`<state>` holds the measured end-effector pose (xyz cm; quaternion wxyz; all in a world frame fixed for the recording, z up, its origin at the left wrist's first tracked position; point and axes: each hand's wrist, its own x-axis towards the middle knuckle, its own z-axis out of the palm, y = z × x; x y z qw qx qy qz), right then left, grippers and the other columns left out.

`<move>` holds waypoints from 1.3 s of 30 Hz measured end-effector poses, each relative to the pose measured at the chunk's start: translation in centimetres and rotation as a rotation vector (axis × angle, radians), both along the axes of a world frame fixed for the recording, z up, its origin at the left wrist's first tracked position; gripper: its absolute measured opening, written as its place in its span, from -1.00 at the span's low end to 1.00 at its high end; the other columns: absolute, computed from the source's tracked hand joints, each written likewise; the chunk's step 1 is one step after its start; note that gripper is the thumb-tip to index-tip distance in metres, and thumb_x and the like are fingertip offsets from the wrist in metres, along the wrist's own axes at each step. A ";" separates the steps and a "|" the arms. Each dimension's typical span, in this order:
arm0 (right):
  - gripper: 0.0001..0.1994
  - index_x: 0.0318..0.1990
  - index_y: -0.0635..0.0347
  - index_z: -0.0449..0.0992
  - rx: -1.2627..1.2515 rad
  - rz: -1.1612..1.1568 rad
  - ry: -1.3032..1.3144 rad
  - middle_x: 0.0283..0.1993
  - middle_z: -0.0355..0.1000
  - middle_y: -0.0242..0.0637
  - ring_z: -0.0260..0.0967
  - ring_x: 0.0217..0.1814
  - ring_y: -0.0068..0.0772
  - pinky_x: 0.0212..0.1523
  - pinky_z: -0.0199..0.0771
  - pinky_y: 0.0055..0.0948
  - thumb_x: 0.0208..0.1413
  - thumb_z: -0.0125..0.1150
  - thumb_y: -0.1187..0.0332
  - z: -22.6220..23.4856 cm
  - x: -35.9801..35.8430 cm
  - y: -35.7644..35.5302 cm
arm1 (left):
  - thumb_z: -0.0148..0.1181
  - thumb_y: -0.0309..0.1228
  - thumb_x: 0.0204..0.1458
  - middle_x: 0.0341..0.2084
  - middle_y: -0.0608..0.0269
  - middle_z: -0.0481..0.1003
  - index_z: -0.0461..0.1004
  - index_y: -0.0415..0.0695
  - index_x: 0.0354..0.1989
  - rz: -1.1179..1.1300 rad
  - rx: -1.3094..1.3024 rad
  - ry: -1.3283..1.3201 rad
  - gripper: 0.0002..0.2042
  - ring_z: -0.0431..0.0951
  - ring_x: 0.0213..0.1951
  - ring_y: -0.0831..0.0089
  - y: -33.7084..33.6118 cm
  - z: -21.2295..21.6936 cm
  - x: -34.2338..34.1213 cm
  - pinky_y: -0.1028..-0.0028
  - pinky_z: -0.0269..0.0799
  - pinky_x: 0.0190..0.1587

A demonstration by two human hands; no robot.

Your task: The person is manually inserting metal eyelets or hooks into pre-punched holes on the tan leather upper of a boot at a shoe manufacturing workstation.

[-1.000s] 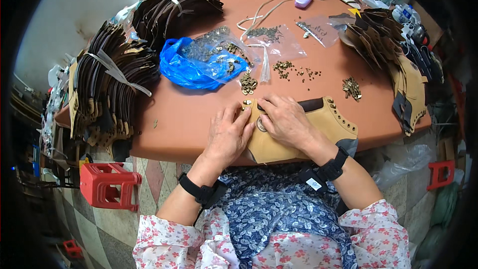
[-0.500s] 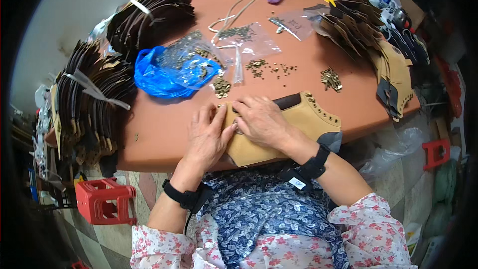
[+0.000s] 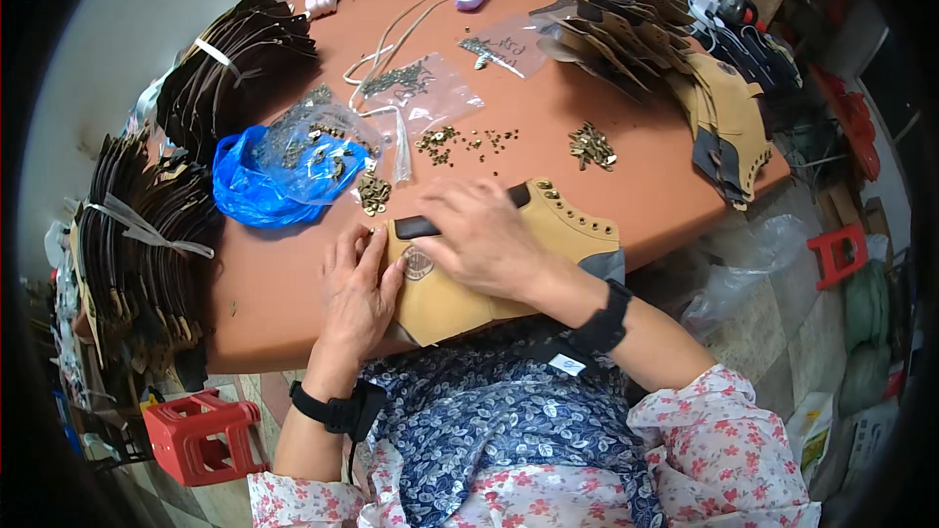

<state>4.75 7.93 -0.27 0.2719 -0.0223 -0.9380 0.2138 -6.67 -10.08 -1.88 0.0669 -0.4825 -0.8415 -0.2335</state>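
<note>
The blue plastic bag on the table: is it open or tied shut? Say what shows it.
Open. The blue plastic bag lies slumped with its mouth spread wide, and small brass-coloured metal fittings show loose at its opening, beside clear bags.

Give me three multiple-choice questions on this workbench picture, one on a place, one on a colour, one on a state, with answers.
1. Where does the blue plastic bag lie, seen from the tan leather boot upper?
A. to its left
B. to its right
C. under it

2. What colour is the stool beside the table?
A. green
B. red
C. white

3. How do the left hand and right hand stand?
A. raised, apart
B. gripping the bag
C. flat on the upper

Answers: 1 A, the bag sits left of it; 2 B, it is red; 3 C, both hands press on the leather.
</note>
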 end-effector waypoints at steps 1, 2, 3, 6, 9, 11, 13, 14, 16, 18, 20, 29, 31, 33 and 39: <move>-0.64 0.02 0.25 0.51 0.006 -0.006 -0.002 0.09 0.44 -0.16 0.36 0.20 -0.07 0.20 0.25 -0.08 0.15 0.22 0.22 0.5 1.3 0.6 | 0.24 -0.24 0.13 0.08 0.14 0.37 0.48 -0.12 0.17 -0.006 0.006 -0.002 -0.56 0.39 0.03 0.10 -0.1 0.1 0.1 0.13 0.28 0.09; -0.60 0.06 0.24 0.51 0.062 -0.132 -0.003 0.17 0.40 -0.14 0.27 0.30 -0.06 0.26 0.19 -0.05 0.16 0.24 0.17 0.8 2.8 1.3 | 0.24 -0.23 0.13 0.08 0.12 0.37 0.48 -0.12 0.18 0.010 -0.013 0.007 -0.55 0.38 0.04 0.09 -0.2 0.0 0.1 0.13 0.28 0.11; -0.56 0.09 0.23 0.51 0.118 -0.257 -0.004 0.25 0.36 -0.13 0.19 0.40 -0.05 0.31 0.12 -0.03 0.17 0.25 0.12 0.8 4.2 2.1 | 0.24 -0.23 0.13 0.08 0.11 0.37 0.47 -0.12 0.18 0.027 -0.032 0.016 -0.55 0.37 0.05 0.08 -0.4 0.0 0.1 0.12 0.27 0.12; -0.47 0.17 0.20 0.49 0.157 -0.424 -0.066 0.36 0.26 -0.12 0.04 0.50 -0.01 0.35 0.07 0.00 0.16 0.27 0.04 -1.0 8.3 4.8 | 0.24 -0.22 0.13 0.09 0.11 0.37 0.47 -0.11 0.18 0.034 -0.046 0.041 -0.55 0.36 0.06 0.07 -0.2 0.2 0.4 0.12 0.27 0.13; -0.42 0.17 0.24 0.50 0.135 -0.437 -0.097 0.36 0.23 -0.08 -0.06 0.53 0.06 0.36 0.01 0.04 0.18 0.21 -0.06 -1.8 9.4 5.0 | 0.23 -0.22 0.14 0.12 0.09 0.36 0.46 -0.12 0.19 0.034 -0.060 0.028 -0.55 0.34 0.10 0.05 -0.1 0.8 0.5 0.12 0.26 0.16; -0.41 0.16 0.24 0.50 0.184 -0.438 -0.092 0.37 0.23 -0.10 -0.05 0.52 0.06 0.35 0.01 0.04 0.18 0.21 -0.07 -2.1 9.0 4.8 | 0.22 -0.24 0.16 0.14 0.07 0.35 0.45 -0.13 0.20 0.034 -0.078 0.011 -0.55 0.33 0.14 0.03 -0.1 1.0 0.6 0.13 0.25 0.19; -0.41 0.15 0.25 0.50 0.232 -0.437 -0.088 0.37 0.23 -0.11 -0.05 0.52 0.06 0.34 0.02 0.04 0.17 0.21 -0.08 -2.5 8.6 4.8 | 0.22 -0.23 0.16 0.15 0.07 0.34 0.45 -0.12 0.21 0.045 -0.091 0.004 -0.54 0.33 0.14 0.03 0.0 1.0 0.6 0.13 0.24 0.20; -0.42 0.15 0.24 0.51 0.221 -0.435 -0.087 0.36 0.24 -0.11 -0.04 0.52 0.06 0.34 0.02 0.05 0.17 0.22 -0.06 -2.7 8.4 4.9 | 0.22 -0.23 0.16 0.15 0.07 0.34 0.45 -0.12 0.21 0.045 -0.093 0.004 -0.54 0.33 0.14 0.03 0.0 0.9 0.6 0.13 0.24 0.20; -0.43 0.15 0.24 0.51 0.209 -0.432 -0.088 0.35 0.25 -0.10 -0.04 0.52 0.06 0.34 0.02 0.06 0.17 0.22 -0.05 -2.9 8.3 5.0 | 0.22 -0.23 0.16 0.15 0.06 0.35 0.45 -0.12 0.21 0.047 -0.091 0.006 -0.54 0.33 0.15 0.03 0.0 0.8 0.7 0.13 0.25 0.20; -0.45 0.14 0.21 0.52 0.219 -0.421 -0.104 0.35 0.27 -0.13 -0.04 0.52 0.06 0.32 0.05 0.08 0.18 0.22 -0.04 -3.0 8.1 5.2 | 0.22 -0.23 0.16 0.15 0.06 0.35 0.45 -0.12 0.21 0.048 -0.086 0.009 -0.54 0.33 0.15 0.03 -0.1 0.7 0.7 0.13 0.24 0.20; -0.46 0.14 0.20 0.53 0.199 -0.418 -0.115 0.36 0.27 -0.15 -0.04 0.52 0.06 0.32 0.06 0.08 0.18 0.21 -0.04 -2.8 8.2 5.4 | 0.22 -0.24 0.16 0.16 0.06 0.35 0.45 -0.12 0.21 0.046 -0.079 0.011 -0.55 0.33 0.15 0.03 -0.1 0.5 0.7 0.13 0.24 0.20; -0.45 0.18 0.11 0.53 0.179 -0.415 -0.197 0.51 0.08 -0.22 -0.15 0.58 0.07 0.42 -0.03 0.12 0.21 0.15 -0.10 -2.3 8.8 5.6 | 0.28 -0.24 0.10 0.15 0.09 0.37 0.47 -0.15 0.18 0.009 0.025 0.065 -0.53 0.36 0.09 0.05 -0.2 -0.5 0.5 0.12 0.27 0.15; -0.44 0.20 0.06 0.52 0.098 -0.409 -0.205 0.53 0.04 -0.23 -0.21 0.60 0.08 0.42 -0.05 0.13 0.22 0.12 -0.13 -2.1 8.5 5.7 | 0.28 -0.25 0.10 0.17 0.08 0.36 0.47 -0.17 0.18 0.023 0.006 0.072 -0.52 0.36 0.09 0.05 -0.2 -0.4 0.2 0.13 0.26 0.16; -0.42 0.23 0.02 0.51 0.073 -0.431 -0.221 0.55 0.00 -0.24 -0.23 0.61 0.07 0.43 -0.09 0.16 0.23 0.10 -0.16 -2.4 8.7 5.5 | 0.28 -0.26 0.10 0.18 0.08 0.36 0.48 -0.18 0.17 0.008 0.023 0.040 -0.53 0.35 0.09 0.05 -0.2 -0.6 0.1 0.14 0.26 0.16; -0.47 0.26 -0.15 0.49 0.013 -0.462 -0.307 0.55 0.02 -0.23 -0.23 0.62 0.05 0.44 -0.11 0.14 0.27 0.04 -0.17 -2.4 8.8 5.8 | 0.27 -0.25 0.11 0.24 0.12 0.34 0.48 -0.18 0.17 0.041 0.021 0.028 -0.53 0.35 0.11 0.07 -0.4 -1.1 0.1 0.16 0.24 0.18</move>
